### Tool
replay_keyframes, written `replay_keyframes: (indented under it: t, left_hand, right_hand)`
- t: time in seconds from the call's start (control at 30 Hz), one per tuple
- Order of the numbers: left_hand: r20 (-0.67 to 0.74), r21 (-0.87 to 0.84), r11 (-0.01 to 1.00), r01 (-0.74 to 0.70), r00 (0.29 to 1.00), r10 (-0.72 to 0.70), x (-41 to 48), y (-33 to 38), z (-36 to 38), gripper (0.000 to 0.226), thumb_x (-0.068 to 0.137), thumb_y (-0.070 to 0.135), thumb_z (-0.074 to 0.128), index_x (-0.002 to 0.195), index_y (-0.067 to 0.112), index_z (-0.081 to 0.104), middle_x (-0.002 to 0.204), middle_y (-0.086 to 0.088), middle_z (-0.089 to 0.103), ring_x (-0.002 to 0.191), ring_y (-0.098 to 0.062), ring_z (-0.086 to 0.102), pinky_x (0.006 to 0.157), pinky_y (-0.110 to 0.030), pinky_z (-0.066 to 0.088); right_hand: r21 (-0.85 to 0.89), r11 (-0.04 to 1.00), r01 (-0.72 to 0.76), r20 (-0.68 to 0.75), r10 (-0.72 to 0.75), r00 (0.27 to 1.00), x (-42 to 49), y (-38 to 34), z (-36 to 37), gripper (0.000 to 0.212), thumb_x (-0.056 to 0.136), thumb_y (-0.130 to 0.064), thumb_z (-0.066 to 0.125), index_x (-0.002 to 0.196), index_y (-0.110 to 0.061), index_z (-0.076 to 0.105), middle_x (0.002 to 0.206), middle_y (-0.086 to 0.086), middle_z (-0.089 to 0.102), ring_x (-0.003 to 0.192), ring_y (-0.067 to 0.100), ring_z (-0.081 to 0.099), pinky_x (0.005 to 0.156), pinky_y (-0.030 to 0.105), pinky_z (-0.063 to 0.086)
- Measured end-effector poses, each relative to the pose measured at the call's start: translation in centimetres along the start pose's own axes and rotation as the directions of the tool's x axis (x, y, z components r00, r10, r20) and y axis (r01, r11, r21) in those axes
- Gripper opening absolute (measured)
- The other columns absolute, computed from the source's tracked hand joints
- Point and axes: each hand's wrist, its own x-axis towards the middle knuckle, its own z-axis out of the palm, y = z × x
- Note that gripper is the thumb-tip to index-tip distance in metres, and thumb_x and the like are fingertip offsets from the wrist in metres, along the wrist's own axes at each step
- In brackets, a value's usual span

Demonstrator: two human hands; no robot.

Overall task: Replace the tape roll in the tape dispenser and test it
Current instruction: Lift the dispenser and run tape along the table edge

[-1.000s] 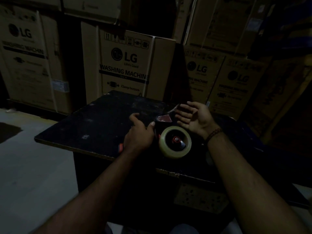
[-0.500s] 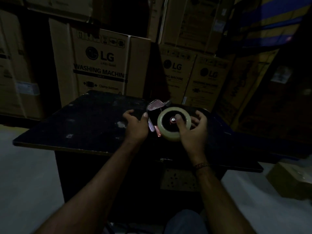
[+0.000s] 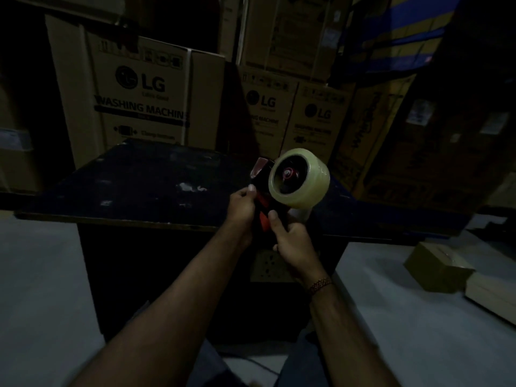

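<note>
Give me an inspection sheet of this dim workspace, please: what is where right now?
Surface: dark table top, scuffed, with pale marks.
Job's things: tape dispenser, black and red, held up; the pale tape roll sits on its red hub.
Clutter: small cardboard box on the floor at right.
Hands: left hand grips the dispenser's body; right hand grips its handle.
Cables: nothing seen.
Surroundings: stacked LG washing machine cartons behind the table; grey floor.

The tape roll [image 3: 311,178], pale, translucent and thick, sits mounted on the red hub of the tape dispenser [image 3: 261,198], flat face toward the person. The black-and-red dispenser stands upright above the desk's [image 3: 139,185] near edge, handle downward.
</note>
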Motion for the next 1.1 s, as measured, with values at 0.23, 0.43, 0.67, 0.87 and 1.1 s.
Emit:
replay_keyframes:
  t: [0.23, 0.43, 0.67, 0.87, 1.1]
  left_hand:
    - [0.160, -0.124, 0.985, 0.123, 0.982, -0.102, -2.5, -2.9, 0.0, 0.027, 0.110, 0.014, 0.048, 0.110, 0.007, 0.073, 0.102, -0.016, 0.077, 0.098, -0.031, 0.073, 0.099, -0.046, 0.056]
    - [0.201, 0.046, 0.981, 0.186, 0.961, -0.192, -3.5, -2.7, -1.1, 0.028, 0.105, 0.016, 0.042, 0.110, 0.007, 0.068, 0.078, -0.011, 0.066, 0.058, -0.023, 0.058, 0.054, -0.031, 0.046]
    - [0.267, 0.170, 0.929, 0.329, 0.892, -0.365, -1.4, 1.6, -3.1, 0.034, 0.107, 0.034, 0.032, 0.102, 0.012, 0.057, 0.080, -0.010, 0.059, 0.069, -0.026, 0.057, 0.069, -0.036, 0.043]
    - [0.219, 0.480, 0.837, 0.262, 0.888, -0.404, 0.2, 3.2, -2.3, 0.020, 0.109, 0.020, 0.051, 0.116, 0.010, 0.066, 0.078, -0.007, 0.075, 0.068, -0.021, 0.074, 0.070, -0.038, 0.056]
    - [0.190, 0.584, 0.777, 0.235, 0.891, -0.412, 1.4, 2.8, -1.6, 0.021, 0.109, 0.020, 0.049, 0.101, 0.013, 0.066, 0.092, -0.007, 0.068, 0.080, -0.020, 0.067, 0.069, -0.033, 0.053]
  right_hand:
    - [0.099, 0.995, 0.016, -0.052, -0.011, 0.999, -2.1, 2.1, -0.2, 0.031, 0.100, -0.030, 0.066, 0.130, -0.025, 0.064, 0.113, -0.014, 0.069, 0.096, -0.012, 0.061, 0.073, 0.002, 0.048]
    - [0.174, 0.984, -0.042, -0.039, 0.050, 0.998, -3.4, 2.2, 0.9, 0.029, 0.107, -0.035, 0.050, 0.092, -0.013, 0.063, 0.071, 0.002, 0.060, 0.052, 0.010, 0.054, 0.051, 0.024, 0.044]
    - [0.391, 0.916, -0.092, 0.015, 0.094, 0.995, -4.1, 3.4, 0.2, 0.045, 0.108, -0.044, 0.044, 0.083, -0.015, 0.067, 0.065, 0.000, 0.050, 0.046, 0.010, 0.040, 0.043, 0.023, 0.032]
    - [0.351, 0.926, -0.142, 0.015, 0.146, 0.989, -3.5, 5.3, -1.1, 0.042, 0.106, -0.047, 0.046, 0.086, -0.012, 0.061, 0.067, -0.002, 0.052, 0.048, 0.010, 0.041, 0.043, 0.023, 0.033]
    - [0.407, 0.894, -0.189, 0.024, 0.196, 0.980, -3.6, 6.6, -1.7, 0.042, 0.106, -0.045, 0.045, 0.087, -0.011, 0.060, 0.066, -0.002, 0.052, 0.045, 0.009, 0.041, 0.041, 0.022, 0.033]
